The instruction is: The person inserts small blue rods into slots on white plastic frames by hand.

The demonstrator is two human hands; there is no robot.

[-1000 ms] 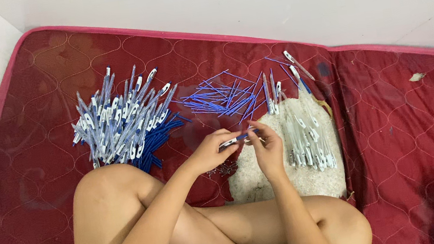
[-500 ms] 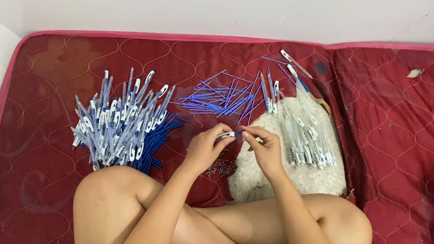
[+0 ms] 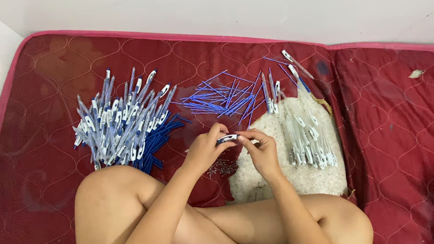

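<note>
My left hand (image 3: 204, 149) and my right hand (image 3: 260, 150) meet above my crossed legs, both pinching one small white and blue pen (image 3: 228, 138) between the fingertips. Just left of the hands lies a big heap of finished white and blue pens (image 3: 121, 124). Beyond the hands is a loose scatter of thin blue refills (image 3: 222, 98). To the right, clear pen barrels (image 3: 304, 135) lie on a white sack (image 3: 286, 174). A small pile of tiny metal springs (image 3: 223, 167) sits below my left hand.
Everything rests on a dark red quilted mattress (image 3: 397, 113) with a pink edge. A white wall runs along the back and the left side. A small pale scrap (image 3: 416, 73) lies at the right.
My hands stay together with the pen between them; the fingers have shifted slightly along it. The view has tilted a little.
</note>
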